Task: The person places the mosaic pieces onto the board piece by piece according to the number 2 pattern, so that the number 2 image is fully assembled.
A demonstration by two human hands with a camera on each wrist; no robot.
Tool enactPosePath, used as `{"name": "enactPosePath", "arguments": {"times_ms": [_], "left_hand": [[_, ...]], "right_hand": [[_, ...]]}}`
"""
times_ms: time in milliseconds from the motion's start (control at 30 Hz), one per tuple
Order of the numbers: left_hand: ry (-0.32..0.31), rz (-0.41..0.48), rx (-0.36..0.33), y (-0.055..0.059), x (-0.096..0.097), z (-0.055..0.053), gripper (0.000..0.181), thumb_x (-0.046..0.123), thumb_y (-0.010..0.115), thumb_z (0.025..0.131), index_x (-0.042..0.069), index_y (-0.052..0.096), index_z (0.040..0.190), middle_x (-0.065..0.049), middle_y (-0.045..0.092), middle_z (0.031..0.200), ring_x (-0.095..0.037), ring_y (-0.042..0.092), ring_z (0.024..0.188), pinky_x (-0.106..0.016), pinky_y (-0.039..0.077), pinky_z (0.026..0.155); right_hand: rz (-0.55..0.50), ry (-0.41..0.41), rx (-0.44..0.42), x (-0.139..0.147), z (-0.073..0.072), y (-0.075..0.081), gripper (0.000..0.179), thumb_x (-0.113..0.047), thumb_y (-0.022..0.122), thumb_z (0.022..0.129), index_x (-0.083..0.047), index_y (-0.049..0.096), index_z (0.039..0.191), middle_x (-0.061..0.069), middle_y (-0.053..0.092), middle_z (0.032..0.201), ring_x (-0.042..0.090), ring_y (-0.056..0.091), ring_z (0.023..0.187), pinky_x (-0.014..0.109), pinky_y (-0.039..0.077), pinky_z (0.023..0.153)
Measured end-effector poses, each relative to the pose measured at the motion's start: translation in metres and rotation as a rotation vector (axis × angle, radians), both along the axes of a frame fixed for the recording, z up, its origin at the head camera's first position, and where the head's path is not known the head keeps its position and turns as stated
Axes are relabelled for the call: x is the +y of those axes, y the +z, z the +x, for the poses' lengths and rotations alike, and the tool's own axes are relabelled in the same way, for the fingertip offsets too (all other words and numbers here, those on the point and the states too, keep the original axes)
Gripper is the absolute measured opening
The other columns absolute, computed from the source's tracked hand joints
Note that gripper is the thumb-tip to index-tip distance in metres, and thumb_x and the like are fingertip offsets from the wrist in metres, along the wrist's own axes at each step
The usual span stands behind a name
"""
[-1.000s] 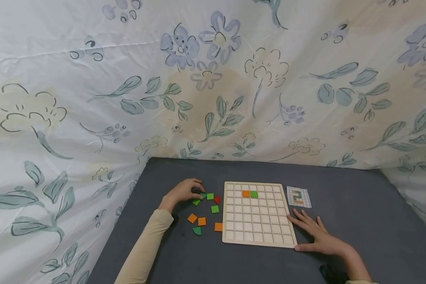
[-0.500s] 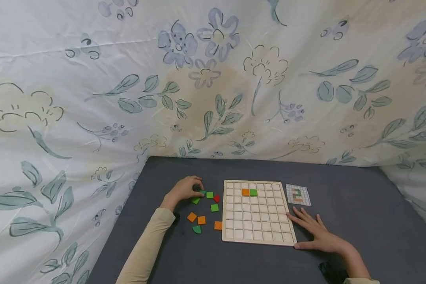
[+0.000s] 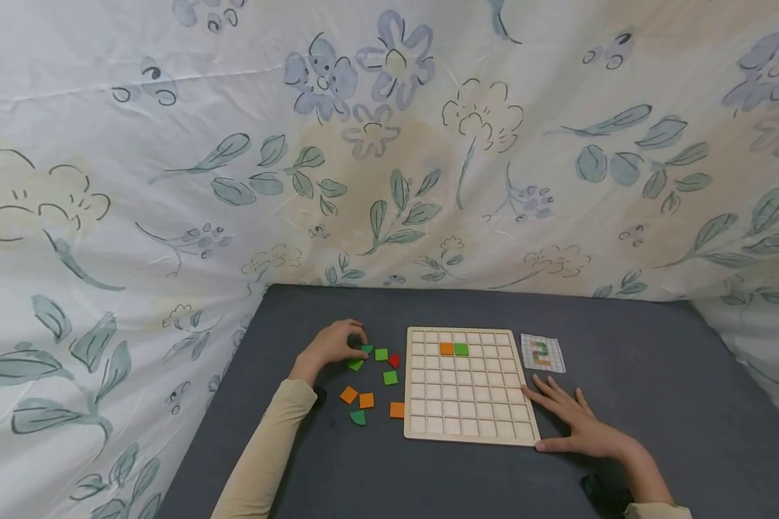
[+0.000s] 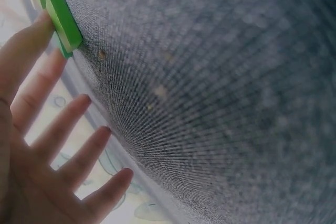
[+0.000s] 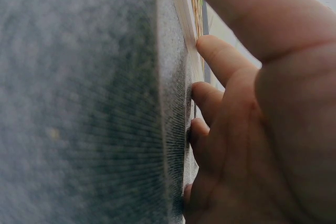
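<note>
My left hand (image 3: 329, 344) is at the far left of the loose pieces, thumb and index finger pinching a dark green piece (image 3: 366, 349) close over the table. A light green tile (image 4: 63, 18) partly hides that piece in the left wrist view; the other fingers are spread. My right hand (image 3: 581, 429) lies with fingers straight and apart, thumb and index fingertip at the right edge of the wooden grid board (image 3: 470, 441). On the board, an orange square (image 3: 446, 349) and a green square (image 3: 461, 349) sit side by side in the second row.
Left of the board lie more green squares (image 3: 390, 378), a red piece (image 3: 394, 360), several orange squares (image 3: 366, 400) and a green quarter-circle (image 3: 358, 418). A pattern card (image 3: 543, 353) lies right of the board on the dark table (image 3: 337, 476). Floral cloth (image 3: 389, 216) hangs behind.
The left thumb and index finger have closed in on the dark green piece, which has shifted slightly. The right hand and board hold still; the head view has drifted a little.
</note>
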State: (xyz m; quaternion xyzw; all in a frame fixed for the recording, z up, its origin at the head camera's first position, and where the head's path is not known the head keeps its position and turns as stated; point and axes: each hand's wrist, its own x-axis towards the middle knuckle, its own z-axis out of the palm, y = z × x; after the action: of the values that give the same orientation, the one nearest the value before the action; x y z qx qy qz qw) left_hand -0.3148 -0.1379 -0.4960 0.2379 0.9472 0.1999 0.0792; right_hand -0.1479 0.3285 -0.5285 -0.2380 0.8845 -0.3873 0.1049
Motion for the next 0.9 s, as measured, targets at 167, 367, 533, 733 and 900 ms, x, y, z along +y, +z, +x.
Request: {"name": "enactPosePath", "arguments": {"times_ms": [167,367,533,733,900], "left_hand": [[0.02,-0.021,0.001,0.001,0.001,0.0,0.02,0.038,0.077,0.074,0.024,0.069,0.086,-0.007,0.05,0.135,-0.031,0.046,0.123,-0.05,0.041,0.097],[0.025,-0.031,0.027,0.001,0.003,0.0,0.02,0.039,0.076,0.074,0.023,0.069,0.084,-0.007,0.051,0.134,-0.031,0.047,0.123,-0.05,0.042,0.096],[0.026,-0.045,0.05,0.0,0.006,0.0,0.02,0.04,0.075,0.075,0.023,0.069,0.084,-0.005,0.051,0.134,-0.029,0.047,0.122,-0.048,0.042,0.096],[0.007,-0.006,0.073,0.002,0.01,0.002,0.02,0.039,0.075,0.076,0.021,0.069,0.083,-0.006,0.054,0.131,-0.029,0.05,0.119,-0.046,0.044,0.094],[-0.014,0.001,0.101,0.002,0.014,0.003,0.02,0.04,0.074,0.077,0.022,0.069,0.085,-0.004,0.055,0.129,-0.026,0.052,0.116,-0.043,0.046,0.091]], "right_hand": [[0.011,-0.009,0.007,-0.001,0.0,0.001,0.081,-0.032,0.071,0.08,-0.014,0.029,0.146,0.031,0.01,0.149,0.045,-0.008,0.138,0.073,-0.017,0.093],[0.013,-0.011,0.01,-0.002,0.001,0.002,0.081,-0.032,0.071,0.08,-0.014,0.029,0.146,0.031,0.01,0.149,0.047,-0.008,0.137,0.072,-0.018,0.093],[0.011,-0.008,0.011,-0.001,0.001,0.001,0.08,-0.032,0.071,0.08,-0.015,0.029,0.147,0.03,0.01,0.15,0.028,-0.013,0.14,0.072,-0.018,0.094],[0.006,-0.003,0.003,-0.001,0.001,0.0,0.079,-0.031,0.07,0.081,-0.016,0.029,0.147,0.027,0.01,0.151,0.021,-0.014,0.14,0.072,-0.018,0.093],[0.004,0.0,0.016,-0.001,0.002,0.0,0.079,-0.031,0.07,0.081,-0.014,0.029,0.147,0.028,0.01,0.151,0.011,-0.015,0.139,0.073,-0.017,0.093]]}}
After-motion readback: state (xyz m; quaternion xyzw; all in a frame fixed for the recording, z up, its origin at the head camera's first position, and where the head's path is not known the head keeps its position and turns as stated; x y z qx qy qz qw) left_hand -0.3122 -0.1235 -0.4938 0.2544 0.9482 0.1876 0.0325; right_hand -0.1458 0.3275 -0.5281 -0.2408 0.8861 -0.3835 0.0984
